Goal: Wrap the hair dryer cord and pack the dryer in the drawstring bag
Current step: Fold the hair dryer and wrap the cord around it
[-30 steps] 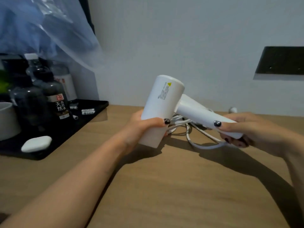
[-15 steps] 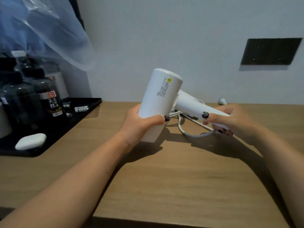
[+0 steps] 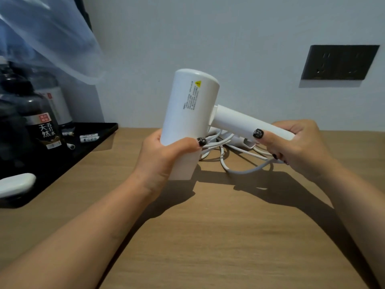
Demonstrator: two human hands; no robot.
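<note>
I hold a white hair dryer (image 3: 188, 113) above the wooden table (image 3: 218, 236). Its barrel stands nearly upright, and my left hand (image 3: 162, 159) grips the barrel's lower part. The handle sticks out to the right, with my right hand (image 3: 300, 147) closed around its end. The white cord (image 3: 235, 157) lies in loose loops on the table behind and below the handle, between my two hands. No drawstring bag is in view.
A black tray (image 3: 89, 142) at the left holds dark bottles (image 3: 39, 119), small white tubes and a white oval case (image 3: 14, 184). Clear plastic sheeting (image 3: 48, 32) hangs at the upper left. A dark wall socket (image 3: 339, 62) sits on the white wall at the right.
The dryer's handle now points more level to the right. Both hands keep their grip. The view has shifted, so the tray sits further left.
</note>
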